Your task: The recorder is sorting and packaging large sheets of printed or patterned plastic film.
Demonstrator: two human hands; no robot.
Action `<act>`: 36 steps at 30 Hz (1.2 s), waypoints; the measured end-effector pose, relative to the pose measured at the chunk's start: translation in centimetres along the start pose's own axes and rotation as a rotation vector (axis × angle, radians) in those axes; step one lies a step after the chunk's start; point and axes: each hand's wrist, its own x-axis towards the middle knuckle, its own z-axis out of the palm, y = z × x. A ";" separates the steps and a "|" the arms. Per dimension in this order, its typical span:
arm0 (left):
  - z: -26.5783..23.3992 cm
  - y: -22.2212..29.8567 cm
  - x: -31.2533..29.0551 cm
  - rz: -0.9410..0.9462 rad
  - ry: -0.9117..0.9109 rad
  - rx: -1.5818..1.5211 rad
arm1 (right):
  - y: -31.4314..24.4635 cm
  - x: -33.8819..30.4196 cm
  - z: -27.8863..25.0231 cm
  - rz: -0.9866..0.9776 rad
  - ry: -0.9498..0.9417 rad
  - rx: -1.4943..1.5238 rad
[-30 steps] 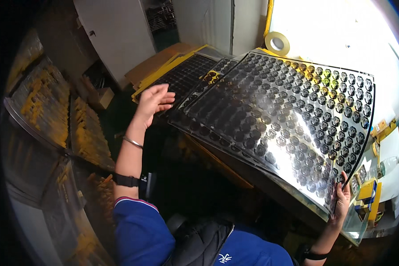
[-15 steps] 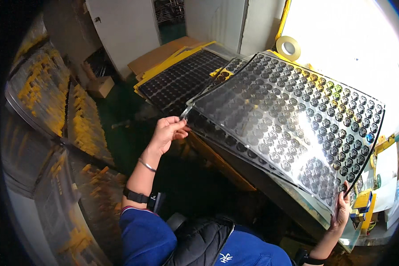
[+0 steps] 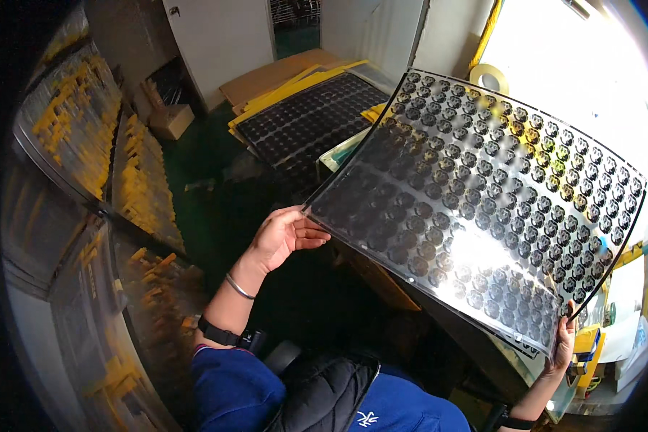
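Note:
A large clear plastic sheet [image 3: 475,180] printed with rows of black round patterns hangs tilted in front of me, dark border along its edges. My left hand [image 3: 288,234] pinches its near left corner between thumb and fingers, the other fingers stretched out beneath. At the near right corner, my right hand [image 3: 563,342] grips the sheet's edge, part of its fingers hidden behind the film. Bright glare lies across the sheet's lower middle. Underneath, the sheet covers most of the worktable.
Beyond my left hand lies a stack of dark patterned sheets [image 3: 309,119] with yellow edges. A tape roll [image 3: 489,78] rests on the brightly lit white surface [image 3: 554,65]. Racks with yellow-marked sheets [image 3: 140,187] stand at left, near a cardboard box [image 3: 173,122]. Yellow and blue items [image 3: 589,342] sit beside my right hand.
The sheet has risen off the worktable, baring a pale greenish corner beneath its left side. My left hand has moved slightly down with its corner; both hands keep their hold.

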 end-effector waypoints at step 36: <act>0.2 0.8 0.0 0.063 0.159 0.214 | -1.8 -1.0 -0.4 -0.047 -0.054 -0.132</act>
